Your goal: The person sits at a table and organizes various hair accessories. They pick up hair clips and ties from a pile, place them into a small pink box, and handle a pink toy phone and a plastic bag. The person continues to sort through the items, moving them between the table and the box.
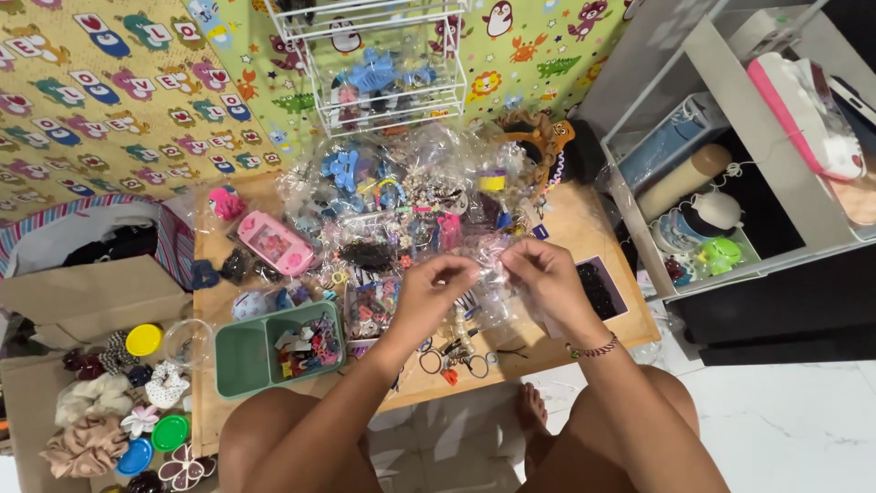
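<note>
Above the counter: a small clear plastic bag [491,267] is pinched between both hands.
Left hand [436,290]: grip pressed on the bag's left edge.
Right hand [545,278]: grip pressed on its right edge.
Below: wooden counter [584,219], green plastic tray [239,358].

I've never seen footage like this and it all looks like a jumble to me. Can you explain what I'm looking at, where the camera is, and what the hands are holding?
There is one picture, taken by a camera worn on a person's head, looking down. No machine is involved: the left hand and right hand are the person's own, above their bare knees. Together they pinch a small clear plastic bag; what is inside is too small to tell. Below is a low wooden table heaped with clear bags of hair accessories. On it also lie a pink handheld toy and a green divided tray holding small clips. Fabric scrunchies lie at the far left, and a white wire rack stands behind.
</note>
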